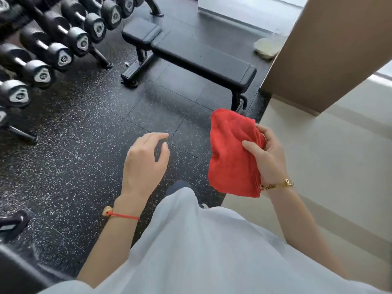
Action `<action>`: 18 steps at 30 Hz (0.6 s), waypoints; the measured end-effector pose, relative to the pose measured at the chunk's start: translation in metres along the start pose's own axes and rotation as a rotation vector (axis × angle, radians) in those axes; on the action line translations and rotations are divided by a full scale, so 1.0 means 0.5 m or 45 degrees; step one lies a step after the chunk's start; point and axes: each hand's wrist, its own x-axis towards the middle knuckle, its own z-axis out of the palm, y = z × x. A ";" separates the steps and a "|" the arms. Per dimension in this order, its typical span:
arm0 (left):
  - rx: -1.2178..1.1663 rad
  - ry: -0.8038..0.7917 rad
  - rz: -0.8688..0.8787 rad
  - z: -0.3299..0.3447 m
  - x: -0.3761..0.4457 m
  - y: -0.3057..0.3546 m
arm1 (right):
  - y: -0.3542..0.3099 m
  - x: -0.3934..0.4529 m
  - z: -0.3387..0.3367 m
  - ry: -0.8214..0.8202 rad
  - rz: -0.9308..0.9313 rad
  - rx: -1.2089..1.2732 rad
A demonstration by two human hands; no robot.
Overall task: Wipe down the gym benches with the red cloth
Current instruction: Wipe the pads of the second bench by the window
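Observation:
My right hand [268,153] grips a bunched red cloth [231,153] in the air, thumb pressed on its front. My left hand [146,158] hovers beside it, fingers loosely curled and holding nothing. A black padded gym bench [201,58] stands on the floor ahead, well beyond both hands. The bench's near foot shows just above the cloth.
A rack of black dumbbells [53,45] fills the upper left. The floor is black speckled rubber [80,134], meeting pale tiles [339,166] on the right. A beige column [331,45] rises at the upper right, with a pale cloth [267,47] beside it. Dark equipment [12,223] sits at the lower left.

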 end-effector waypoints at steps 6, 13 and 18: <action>-0.010 -0.013 -0.028 0.044 0.216 -0.043 | -0.019 0.213 0.079 0.021 0.014 -0.035; 0.014 -0.008 0.061 0.040 0.559 -0.114 | -0.087 0.493 0.206 0.101 -0.017 0.003; 0.025 -0.030 0.156 0.039 0.790 -0.137 | -0.149 0.674 0.293 0.163 -0.024 0.059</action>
